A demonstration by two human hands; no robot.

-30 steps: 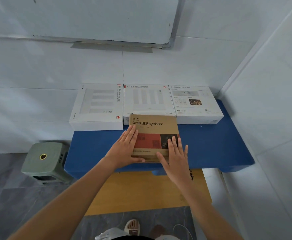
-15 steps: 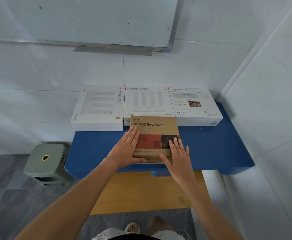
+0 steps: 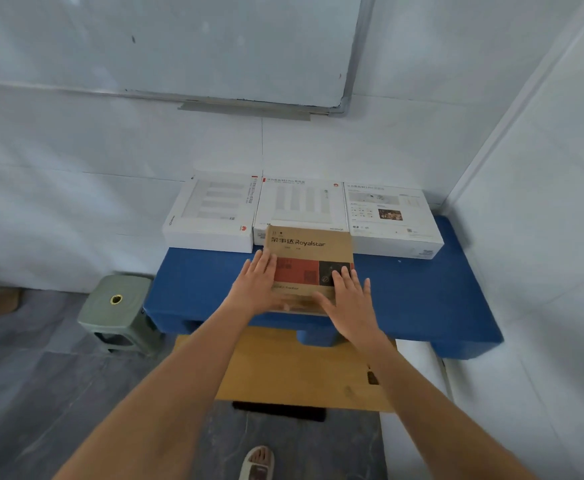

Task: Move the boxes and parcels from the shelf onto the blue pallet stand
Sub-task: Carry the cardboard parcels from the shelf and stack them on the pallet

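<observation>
**Brown carton set on blue pallet stand, both hands flat**

Since the earlier frame, little had shifted: the right hand (image 3: 347, 299) had drawn slightly toward the near edge of the brown carton (image 3: 309, 252), and the view had tilted.

The carton was flat, rectangular kraft cardboard with a matte face, a red and black printed band and "Royalstar" lettering. It lay on the blue pallet stand (image 3: 422, 299), its long axis running from the stand's front edge toward the wall, lettering end farthest from the person. Its far end met the middle white box (image 3: 301, 202).

The left hand (image 3: 255, 285) rested on the carton's left edge, fingers straight. The right hand lay spread over its near right corner, fingers extended; neither gripped.

Three smooth white boxes stood in a row at the stand's rear, the left white box (image 3: 214, 213) and right white box (image 3: 391, 216) flanking the middle one. A green plastic stool (image 3: 117, 306) stood left of the stand.
</observation>
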